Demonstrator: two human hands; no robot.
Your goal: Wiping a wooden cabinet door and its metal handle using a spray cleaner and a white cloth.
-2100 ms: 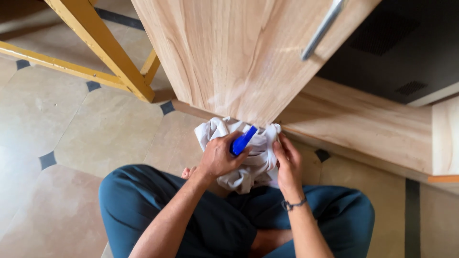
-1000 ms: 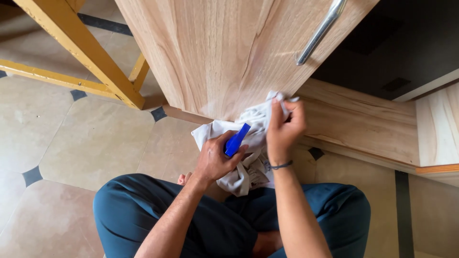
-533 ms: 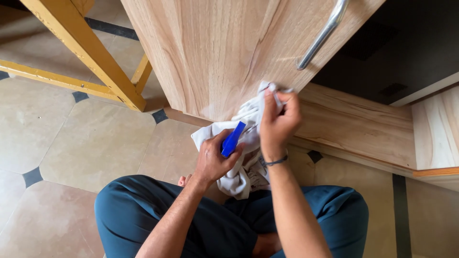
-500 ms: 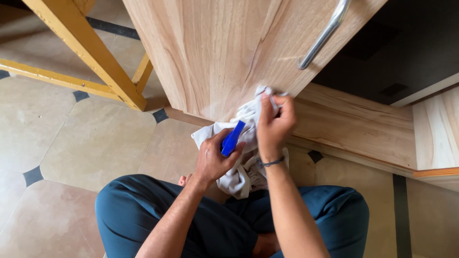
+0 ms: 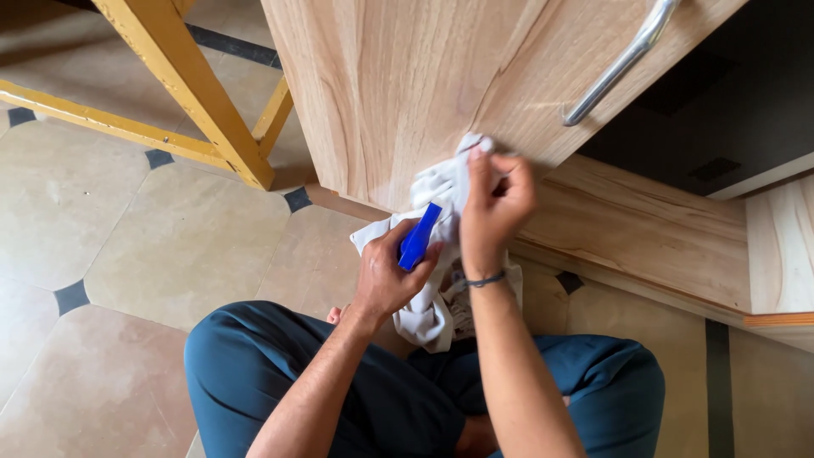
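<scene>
Head view: right grip [image 5: 492, 203] bunches white cloth [image 5: 441, 182] against door [image 5: 407, 76].

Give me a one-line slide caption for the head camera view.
Seated on a tiled floor, the right hand presses a white cloth to a wooden door; the left hand holds a blue nozzle.

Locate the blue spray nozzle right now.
Centre of the head view: the blue spray nozzle sits in the left hand, against the white cloth, below the wooden door.
</scene>
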